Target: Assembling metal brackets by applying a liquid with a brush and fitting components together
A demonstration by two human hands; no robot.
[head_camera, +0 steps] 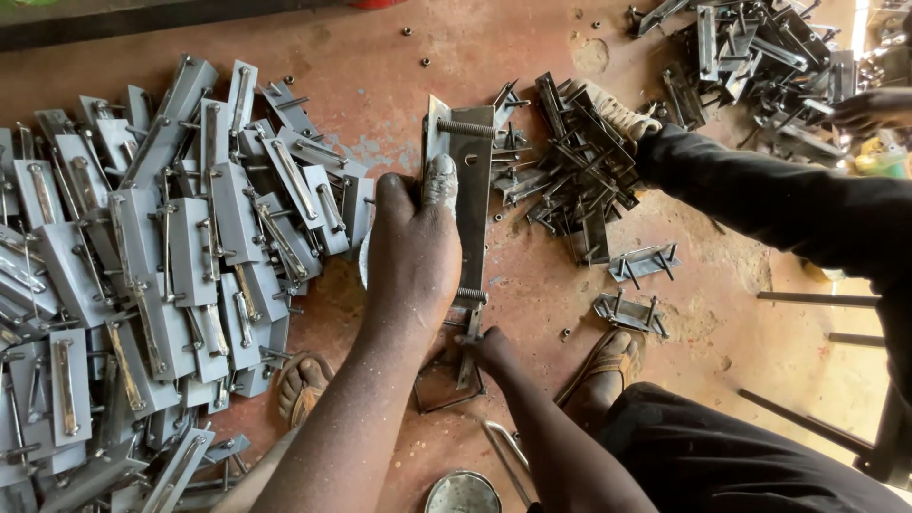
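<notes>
Dozens of grey metal brackets (161,275), each a flat plate with a bar fixed on it, lie heaped on the reddish concrete floor (380,57) and fill the picture from 7 to 11 o'clock. A smaller, darker pile of welded pieces (579,166) lies at 2 o'clock from the centre, and a third pile (750,57) sits in the corner at 1 o'clock. Another person's arm in a black sleeve (779,204) comes in from 3 o'clock, and that person's hand (869,109) rests near the third pile.

In the centre stands the long metal plate (470,199), upright on its lower end, with one threaded bolt across its top and one near its bottom. The left hand (413,252) is closed around the left edge of this plate, with the dusty thumb pressed flat on its face. The right hand (489,351) is at 6 o'clock from the plate, closed on a dark tool or rod at the plate's foot; what exactly it holds I cannot tell.

Two loose bolted plates (638,285) lie at 4 o'clock. One sandalled foot (302,385) shows at 7 o'clock, the other foot (613,361) at 5 o'clock. A round metal tin (463,492) sits at the bottom edge.
</notes>
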